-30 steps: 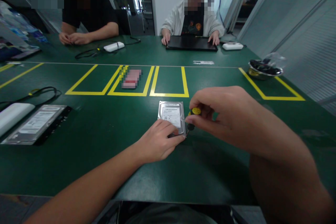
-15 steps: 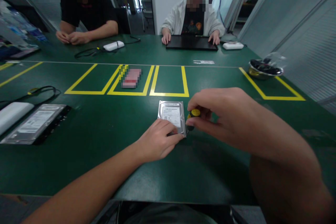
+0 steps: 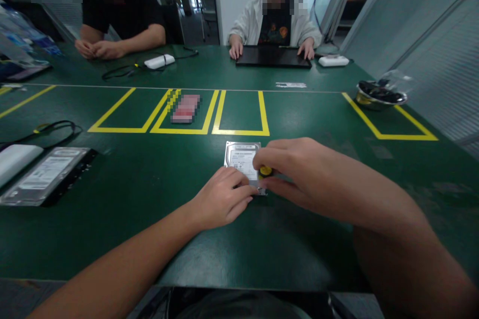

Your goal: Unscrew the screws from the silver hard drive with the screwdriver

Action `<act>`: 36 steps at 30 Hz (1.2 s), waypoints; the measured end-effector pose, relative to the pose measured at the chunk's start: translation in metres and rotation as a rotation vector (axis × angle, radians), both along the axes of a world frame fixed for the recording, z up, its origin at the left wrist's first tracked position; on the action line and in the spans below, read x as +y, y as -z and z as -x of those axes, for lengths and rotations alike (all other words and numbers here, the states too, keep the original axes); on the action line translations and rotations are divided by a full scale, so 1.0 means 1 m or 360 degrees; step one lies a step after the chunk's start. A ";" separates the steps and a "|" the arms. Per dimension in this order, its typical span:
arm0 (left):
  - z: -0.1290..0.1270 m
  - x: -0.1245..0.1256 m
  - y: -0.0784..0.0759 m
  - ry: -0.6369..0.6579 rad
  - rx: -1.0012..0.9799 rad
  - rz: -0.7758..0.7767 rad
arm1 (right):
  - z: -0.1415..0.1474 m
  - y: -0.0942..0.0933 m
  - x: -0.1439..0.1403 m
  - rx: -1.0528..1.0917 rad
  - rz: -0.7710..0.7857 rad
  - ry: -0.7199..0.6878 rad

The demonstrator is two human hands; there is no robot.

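While hands (image 3: pixel 258 184) meet, hard drive (image 3: pixel 241 157) beneath

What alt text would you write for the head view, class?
The left hand steadies a hard drive on a green table while the right hand holds a yellow-capped screwdriver over its near right corner.
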State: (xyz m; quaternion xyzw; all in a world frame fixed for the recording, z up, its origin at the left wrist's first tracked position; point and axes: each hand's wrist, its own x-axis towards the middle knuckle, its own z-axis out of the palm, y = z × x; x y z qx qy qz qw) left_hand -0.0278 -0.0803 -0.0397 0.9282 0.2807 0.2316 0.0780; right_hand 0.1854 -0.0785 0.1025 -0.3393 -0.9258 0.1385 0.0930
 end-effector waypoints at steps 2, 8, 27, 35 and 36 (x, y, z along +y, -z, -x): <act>0.000 0.001 0.001 -0.0004 -0.0002 0.0020 | 0.000 -0.001 0.000 -0.0003 0.0009 0.0007; 0.000 0.001 0.001 -0.0045 0.0022 -0.0020 | -0.007 -0.007 0.000 -0.0017 -0.0135 0.0133; -0.042 -0.016 0.002 -0.0058 0.0302 -0.0706 | -0.037 -0.026 -0.003 -0.0368 -0.1041 0.0788; -0.068 -0.011 0.004 -0.0213 0.0356 -0.0577 | -0.036 -0.026 -0.001 -0.0215 -0.0988 0.0791; -0.070 -0.010 0.004 -0.0224 0.0357 -0.0547 | -0.036 -0.026 -0.001 -0.0204 -0.0971 0.0793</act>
